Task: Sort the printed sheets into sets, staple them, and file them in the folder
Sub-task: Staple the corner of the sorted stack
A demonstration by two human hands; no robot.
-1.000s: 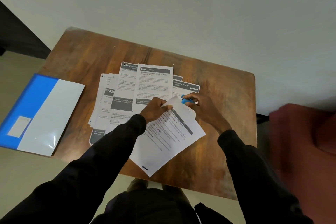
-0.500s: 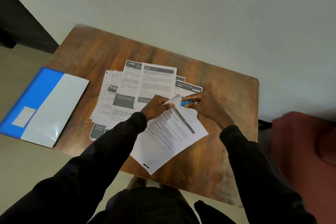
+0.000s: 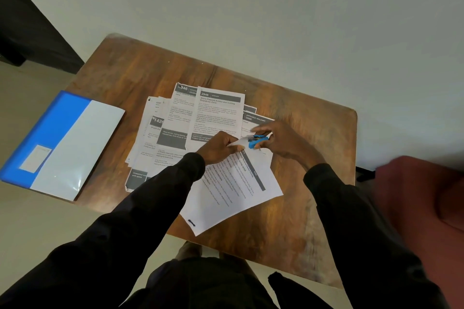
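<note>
Since half a second ago the right hand (image 3: pixel 285 144) has rolled its wrist outward, so the blue stapler (image 3: pixel 256 141) shows plainly, gripped between thumb and curled fingers at the lifted top corner of the angled set of sheets (image 3: pixel 233 190). The left hand (image 3: pixel 217 149) pinches that same corner, knuckles up. Loose sheets (image 3: pixel 175 128) lie fanned behind on the table (image 3: pixel 313 208); the folder (image 3: pixel 57 143) overhangs the table's left edge.

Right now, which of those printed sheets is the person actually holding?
The tilted sheet nearest the person: the left hand pinches its top corner while the right hand holds the blue stapler there. The other sheets lie fanned out flat behind it.
</note>
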